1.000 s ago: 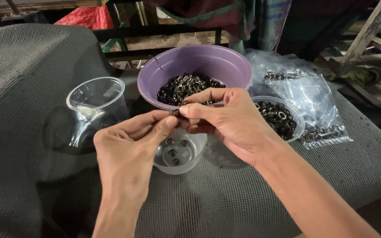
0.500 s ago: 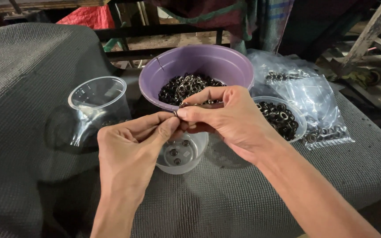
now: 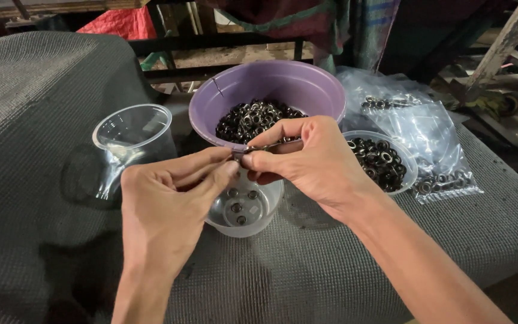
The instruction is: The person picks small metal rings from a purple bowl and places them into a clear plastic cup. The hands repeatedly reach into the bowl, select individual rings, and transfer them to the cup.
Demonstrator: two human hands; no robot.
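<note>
Above the clear cup (image 3: 244, 210): small metal ring (image 3: 239, 154), pinched between both hands.
Left hand (image 3: 169, 204): fingertips pressed on ring.
Right hand (image 3: 310, 159): pinching ring, equally near.

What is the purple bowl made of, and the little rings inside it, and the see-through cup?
The purple bowl looks like plastic: smooth, one colour, softly shiny. The little rings seem to be metal, dark with bright silvery glints. The see-through cup looks like thin clear plastic; you can see the grey cloth through it.
</note>
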